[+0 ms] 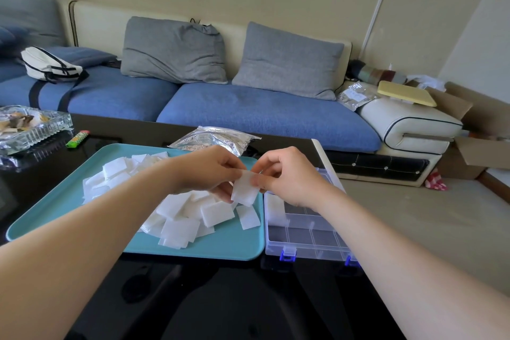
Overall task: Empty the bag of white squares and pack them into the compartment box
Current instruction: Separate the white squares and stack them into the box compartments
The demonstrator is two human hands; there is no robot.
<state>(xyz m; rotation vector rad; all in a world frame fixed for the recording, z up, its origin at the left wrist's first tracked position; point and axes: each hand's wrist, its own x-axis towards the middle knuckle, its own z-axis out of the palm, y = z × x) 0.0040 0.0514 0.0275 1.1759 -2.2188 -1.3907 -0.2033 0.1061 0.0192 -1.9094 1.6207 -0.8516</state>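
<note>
Together, both hands (209,171) (289,176) tight on white square (244,192) above tray (220,246); bag (215,138) behind, box (303,240) beside.

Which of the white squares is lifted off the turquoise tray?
The white square pinched between the left hand and right hand above the turquoise tray; the others lie down.

Left grip (211,171), right grip (289,178) close together, fingers in pinch.

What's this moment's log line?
left hand + right hand: pinch held square | pile: on tray | box: open, one compartment part-filled | bag: behind tray
</note>
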